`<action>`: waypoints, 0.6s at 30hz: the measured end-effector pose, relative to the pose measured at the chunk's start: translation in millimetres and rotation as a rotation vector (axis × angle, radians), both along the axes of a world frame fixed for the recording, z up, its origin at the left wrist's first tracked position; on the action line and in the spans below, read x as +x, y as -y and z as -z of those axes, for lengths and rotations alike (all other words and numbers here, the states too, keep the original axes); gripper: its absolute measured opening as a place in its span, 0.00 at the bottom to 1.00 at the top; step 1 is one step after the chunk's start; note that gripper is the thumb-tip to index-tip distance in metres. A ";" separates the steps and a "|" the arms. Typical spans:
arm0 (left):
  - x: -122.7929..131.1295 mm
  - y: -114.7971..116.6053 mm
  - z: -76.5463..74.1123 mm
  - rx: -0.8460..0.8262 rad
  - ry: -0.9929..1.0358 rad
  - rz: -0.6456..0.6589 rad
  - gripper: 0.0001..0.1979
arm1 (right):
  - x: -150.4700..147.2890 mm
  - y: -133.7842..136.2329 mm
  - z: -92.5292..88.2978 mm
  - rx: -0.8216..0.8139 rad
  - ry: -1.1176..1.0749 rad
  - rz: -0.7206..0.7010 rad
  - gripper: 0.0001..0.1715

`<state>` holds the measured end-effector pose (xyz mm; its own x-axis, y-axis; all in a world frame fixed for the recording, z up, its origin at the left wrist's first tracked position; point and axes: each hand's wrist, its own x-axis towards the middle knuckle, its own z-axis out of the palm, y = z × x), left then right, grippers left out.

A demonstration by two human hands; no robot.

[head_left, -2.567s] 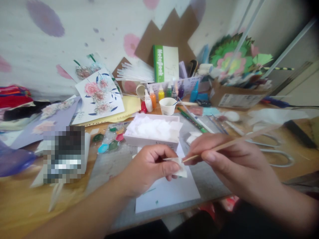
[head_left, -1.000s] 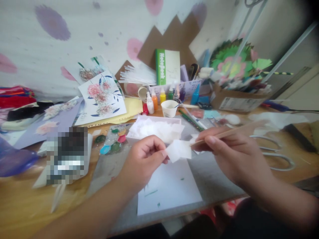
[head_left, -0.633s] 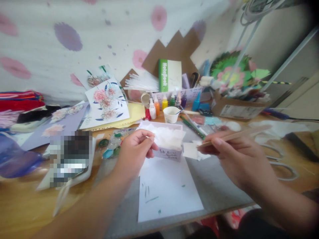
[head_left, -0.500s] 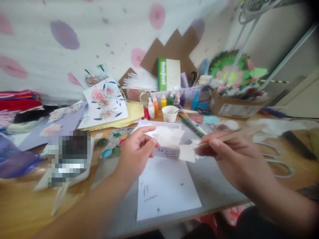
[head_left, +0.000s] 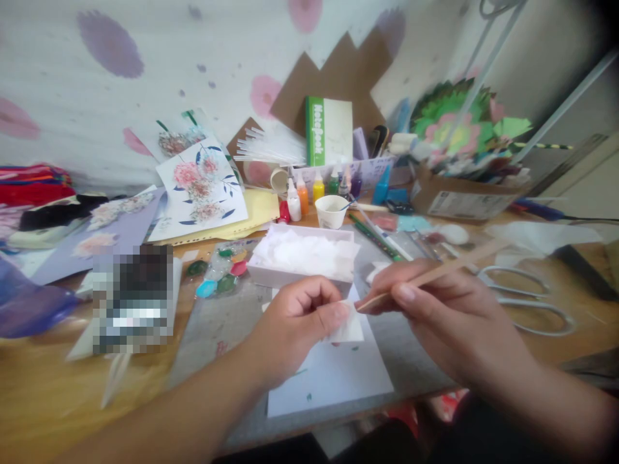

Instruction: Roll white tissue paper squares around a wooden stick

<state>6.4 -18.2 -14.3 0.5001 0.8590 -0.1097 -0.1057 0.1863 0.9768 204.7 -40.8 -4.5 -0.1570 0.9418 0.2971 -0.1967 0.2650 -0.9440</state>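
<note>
Left hand: your left hand [head_left: 300, 322] pinches a small white paper piece [head_left: 352, 330] between thumb and bent fingers, the gap between them closed down on it.
Right hand: your right hand [head_left: 435, 303] grips a flat wooden stick [head_left: 442, 267] much as one holds a pen, thumb on top.
Paper piece: it hangs from your left fingertips, above the white sheet and in front of the box, its free corner pointing down and right.
Stick: its narrow tip points left at the upper edge of the piece; you cannot tell whether the two touch. Its broad end slants up and right, over the scissors [head_left: 525, 299].
Box: the pale box [head_left: 297, 277] stands just beyond your left hand, heaped with white paper [head_left: 309, 252].
White sheet: the sheet [head_left: 333, 393], with a few green marks, lies on the gray mat [head_left: 207, 354] under your hands.
Paint side: the palette [head_left: 227, 283] lies left of the box; the white cup [head_left: 329, 214] stands behind it, near a row of color bottles [head_left: 318, 187].
Back: a green-edged notebook [head_left: 333, 132] leans upright behind the bottles.
</note>
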 end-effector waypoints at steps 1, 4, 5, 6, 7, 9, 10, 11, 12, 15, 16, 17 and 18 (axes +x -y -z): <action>-0.4 -0.2 0.5 -0.014 0.011 -0.002 0.13 | -0.5 0.2 -0.6 0.021 0.015 0.010 0.05; -1.8 -0.7 2.3 -0.034 0.014 -0.011 0.13 | -1.8 0.6 -1.9 0.064 0.067 0.045 0.05; -2.2 -0.8 2.6 -0.036 0.010 -0.013 0.13 | -2.2 0.7 -2.4 0.077 0.087 0.054 0.05; -2.5 -0.8 2.7 -0.037 0.006 -0.015 0.13 | -2.6 0.7 -2.8 0.091 0.103 0.061 0.05; -2.7 -0.9 2.6 -0.039 0.002 -0.016 0.13 | -3.0 0.7 -3.5 0.107 0.115 0.064 0.06; -2.8 -0.7 1.9 -0.043 -0.010 -0.020 0.12 | -3.9 0.6 -5.5 0.140 0.149 0.077 0.06; -2.8 -0.6 1.5 -0.042 -0.017 -0.019 0.13 | -4.4 0.5 -6.8 0.153 0.176 0.086 0.06; -2.7 -0.5 1.2 -0.041 -0.021 -0.019 0.13 | -4.9 0.6 -8.2 0.168 0.201 0.094 0.06; -2.6 -0.3 0.9 -0.039 -0.025 -0.018 0.13 | -5.3 0.8 -9.5 0.181 0.226 0.101 0.07; -2.4 0.1 0.8 -0.034 -0.028 -0.013 0.14 | -6.0 2.2 -12.4 0.212 0.257 0.105 0.08; -2.3 0.2 0.9 -0.038 -0.026 -0.010 0.14 | -6.1 2.8 -12.9 0.220 0.257 0.104 0.08; -2.2 0.2 0.9 -0.041 -0.024 -0.007 0.13 | -6.1 3.4 -13.3 0.226 0.254 0.103 0.08; -2.2 0.1 1.0 -0.046 -0.023 -0.003 0.13 | -6.1 3.9 -13.5 0.229 0.254 0.102 0.08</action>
<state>4.2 -18.3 -15.3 0.4944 0.8542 -0.1607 -0.0835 0.2308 0.9694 198.6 -44.7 9.1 -0.1618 0.8701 0.4656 0.0750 0.4813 -0.8734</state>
